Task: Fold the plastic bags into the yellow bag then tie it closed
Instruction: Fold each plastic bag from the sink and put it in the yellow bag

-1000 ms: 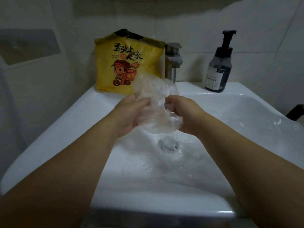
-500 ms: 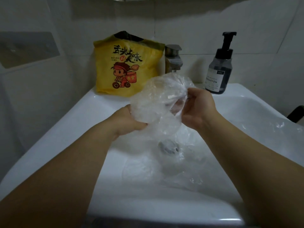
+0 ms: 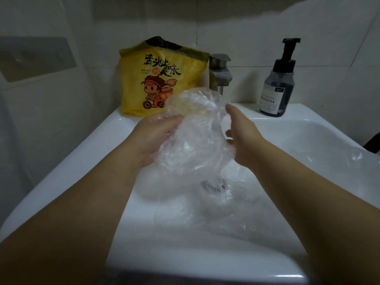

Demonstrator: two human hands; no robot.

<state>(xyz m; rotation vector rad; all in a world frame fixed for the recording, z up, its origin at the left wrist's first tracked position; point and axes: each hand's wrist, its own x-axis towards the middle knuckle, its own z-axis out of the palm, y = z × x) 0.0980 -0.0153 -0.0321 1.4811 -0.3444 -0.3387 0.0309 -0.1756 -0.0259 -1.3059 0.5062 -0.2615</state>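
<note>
A crumpled clear plastic bag (image 3: 193, 128) is held up over the sink basin between both hands. My left hand (image 3: 154, 138) grips its left side with curled fingers. My right hand (image 3: 242, 136) is at its right edge, thumb up and fingers curled against the plastic. The yellow bag (image 3: 160, 79), printed with a cartoon rider and black characters, stands upright with its top open on the back rim of the sink, behind the clear bag. More clear plastic bags (image 3: 216, 206) lie loose in the basin below my hands.
The white sink (image 3: 72, 171) fills the lower view. A metal tap (image 3: 220, 73) stands at the back centre, right of the yellow bag. A dark soap pump bottle (image 3: 277, 85) stands at the back right. Another clear bag (image 3: 353, 159) lies on the right rim.
The clear bag has been turned and bunched taller between my hands. My right hand has loosened its pinch at the top and slid down to the bag's right side.
</note>
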